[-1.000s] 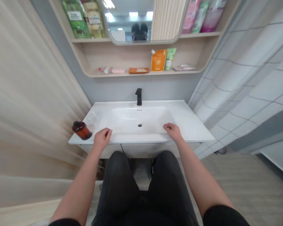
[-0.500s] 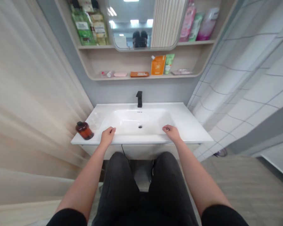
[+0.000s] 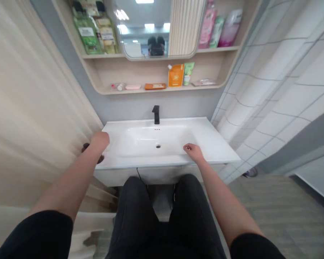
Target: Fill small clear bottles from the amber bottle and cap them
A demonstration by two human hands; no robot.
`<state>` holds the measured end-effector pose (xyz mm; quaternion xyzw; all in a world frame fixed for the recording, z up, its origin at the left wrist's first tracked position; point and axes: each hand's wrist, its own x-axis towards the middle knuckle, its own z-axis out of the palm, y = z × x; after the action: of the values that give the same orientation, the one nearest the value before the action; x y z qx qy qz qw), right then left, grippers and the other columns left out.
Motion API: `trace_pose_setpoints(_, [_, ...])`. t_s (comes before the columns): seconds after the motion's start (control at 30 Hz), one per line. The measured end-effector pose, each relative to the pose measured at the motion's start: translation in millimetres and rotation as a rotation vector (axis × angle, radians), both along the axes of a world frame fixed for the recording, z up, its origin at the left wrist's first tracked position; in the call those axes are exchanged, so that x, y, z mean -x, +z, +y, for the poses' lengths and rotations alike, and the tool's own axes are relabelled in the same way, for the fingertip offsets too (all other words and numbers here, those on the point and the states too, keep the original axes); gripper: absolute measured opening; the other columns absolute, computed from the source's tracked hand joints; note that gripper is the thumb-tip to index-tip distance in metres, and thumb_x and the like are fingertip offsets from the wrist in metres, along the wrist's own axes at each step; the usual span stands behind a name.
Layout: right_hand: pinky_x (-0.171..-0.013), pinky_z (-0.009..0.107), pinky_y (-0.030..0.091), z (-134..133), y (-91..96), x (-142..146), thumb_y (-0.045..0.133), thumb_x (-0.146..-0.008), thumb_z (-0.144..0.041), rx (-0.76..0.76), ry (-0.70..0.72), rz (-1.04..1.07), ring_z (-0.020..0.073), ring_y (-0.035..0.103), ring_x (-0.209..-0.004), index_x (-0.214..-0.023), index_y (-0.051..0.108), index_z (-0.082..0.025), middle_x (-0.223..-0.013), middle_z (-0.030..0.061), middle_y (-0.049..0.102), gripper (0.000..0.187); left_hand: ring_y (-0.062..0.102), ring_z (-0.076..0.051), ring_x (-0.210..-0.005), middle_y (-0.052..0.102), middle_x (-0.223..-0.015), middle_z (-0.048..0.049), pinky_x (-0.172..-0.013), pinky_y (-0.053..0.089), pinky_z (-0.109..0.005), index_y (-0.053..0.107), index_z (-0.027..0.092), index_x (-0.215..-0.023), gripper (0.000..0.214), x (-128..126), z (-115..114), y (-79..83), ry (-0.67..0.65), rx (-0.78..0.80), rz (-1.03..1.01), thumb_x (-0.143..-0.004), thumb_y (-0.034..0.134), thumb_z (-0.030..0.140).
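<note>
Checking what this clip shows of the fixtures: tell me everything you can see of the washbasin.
The washbasin is a glossy white, ceramic-looking single bowl moulded into a wide flat top. A black faucet stands at the back, and a round metal drain sits in the bowl. The right hand rests on the front of the top; the left hand is over the left end, beside a partly hidden dark bottle.
</note>
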<state>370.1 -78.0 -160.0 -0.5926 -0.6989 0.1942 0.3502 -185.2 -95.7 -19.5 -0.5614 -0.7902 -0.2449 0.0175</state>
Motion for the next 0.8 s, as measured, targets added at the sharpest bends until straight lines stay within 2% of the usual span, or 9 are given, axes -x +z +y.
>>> trace_pose_setpoints(0.1, [-0.078, 0.032, 0.053, -0.5, 0.1, 0.3, 0.064, -0.087, -0.034, 0.0, -0.008, -0.007, 0.0224, 0.072, -0.077, -0.093, 0.083, -0.023, -0.084, 0.0048, 0.08, 0.023, 0.072, -0.043, -0.099, 0.062, -0.063, -0.0157, -0.098, 0.054, -0.057, 0.052, 0.022, -0.056, 0.029, -6.1, -1.5, -3.0, 0.051, 0.184, 0.084, -0.074, 0.075, 0.023])
trace_pose_setpoints(0.17, [-0.078, 0.031, 0.053, 0.4, -0.5, 0.4, 0.064, -0.088, -0.034, 0.002, -0.001, -0.014, 0.0223, 0.072, -0.079, -0.095, 0.083, -0.023, -0.086, 0.0047, 0.081, 0.023, 0.072, -0.044, -0.099, 0.065, -0.069, -0.0187, -0.096, 0.055, -0.059, 0.055, 0.021, -0.058, 0.024, -14.9, -4.8, -4.5, 0.008, 0.178, 0.142, -0.073, 0.074, 0.02])
trace_pose_setpoints(0.23, [-0.079, 0.031, 0.053, 1.8, -1.1, 0.5, 0.065, -0.088, -0.033, 0.007, 0.02, -0.024, 0.0221, 0.073, -0.081, -0.096, 0.083, -0.023, -0.088, 0.0049, 0.081, 0.022, 0.072, -0.043, -0.096, 0.068, -0.073, -0.0191, -0.094, 0.056, -0.057, 0.059, 0.02, -0.062, 0.017, -31.3, -8.6, -7.5, -0.066, 0.14, 0.177, -0.069, 0.074, 0.016])
trace_pose_setpoints(0.33, [-0.08, 0.032, 0.054, 2.4, -0.6, 2.7, 0.068, -0.088, -0.034, 0.011, 0.072, -0.019, 0.0218, 0.072, -0.081, -0.098, 0.083, -0.023, -0.09, 0.0051, 0.081, 0.021, 0.074, -0.04, -0.097, 0.075, -0.084, -0.0175, -0.097, 0.057, -0.051, 0.071, 0.019, -0.074, 0.01, -69.0, -14.0, -18.3, -0.258, 0.08, 0.134, -0.068, 0.075, 0.013])
trace_pose_setpoints(0.47, [-0.083, 0.036, 0.057, -2.8, 4.1, 22.9, 0.071, -0.087, -0.037, 0.017, 0.15, 0.095, 0.0208, 0.069, -0.077, -0.104, 0.081, -0.022, -0.093, 0.0057, 0.081, 0.025, 0.075, -0.032, -0.096, 0.08, -0.1, -0.0134, -0.099, 0.057, -0.045, 0.081, 0.021, -0.102, 0.025, -124.5, -15.1, -50.7, -0.502, -0.044, -0.166, -0.077, 0.077, 0.021])
trace_pose_setpoints(0.53, [-0.086, 0.038, 0.06, -5.9, 6.9, 45.3, 0.076, -0.086, -0.041, 0.02, 0.22, 0.187, 0.0209, 0.069, -0.082, -0.115, 0.079, -0.023, -0.109, 0.0078, 0.081, 0.034, 0.074, -0.027, -0.087, 0.081, -0.1, -0.0116, -0.092, 0.059, -0.043, 0.081, 0.02, -0.108, 0.031, -147.9, -9.8, -73.5, -0.526, -0.05, -0.442, -0.078, 0.079, 0.026])
trace_pose_setpoints(0.63, [-0.088, 0.038, 0.063, -3.7, 8.5, 87.1, 0.087, -0.08, -0.044, 0.106, 0.339, 0.337, 0.0229, 0.072, -0.101, -0.143, 0.067, -0.029, -0.144, 0.0114, 0.07, 0.068, 0.074, -0.024, -0.085, 0.08, -0.1, -0.0118, -0.081, 0.062, -0.04, 0.079, 0.018, -0.106, 0.036, -176.1, 3.9, -106.7, -0.502, -0.031, -0.858, -0.075, 0.083, 0.036])
trace_pose_setpoints(0.7, [-0.084, 0.036, 0.064, 4.1, 6.2, 110.4, 0.092, -0.076, -0.04, 0.237, 0.37, 0.397, 0.0229, 0.073, -0.104, -0.152, 0.059, -0.032, -0.149, 0.0121, 0.066, 0.083, 0.075, -0.025, -0.09, 0.08, -0.101, -0.0119, -0.085, 0.062, -0.042, 0.078, 0.018, -0.104, 0.036, -189.9, 13.2, -123.3, -0.483, -0.065, -0.957, -0.075, 0.084, 0.038])
trace_pose_setpoints(0.8, [-0.071, 0.031, 0.063, 20.6, -3.0, 127.5, 0.093, -0.073, -0.033, 0.404, 0.318, 0.417, 0.0194, 0.074, -0.09, -0.156, 0.054, -0.032, -0.139, 0.0116, 0.07, 0.092, 0.075, -0.027, -0.099, 0.081, -0.107, -0.0114, -0.098, 0.06, -0.048, 0.079, 0.02, -0.103, 0.032, -201.8, 21.8, -138.1, -0.475, -0.124, -0.935, -0.074, 0.086, 0.033])
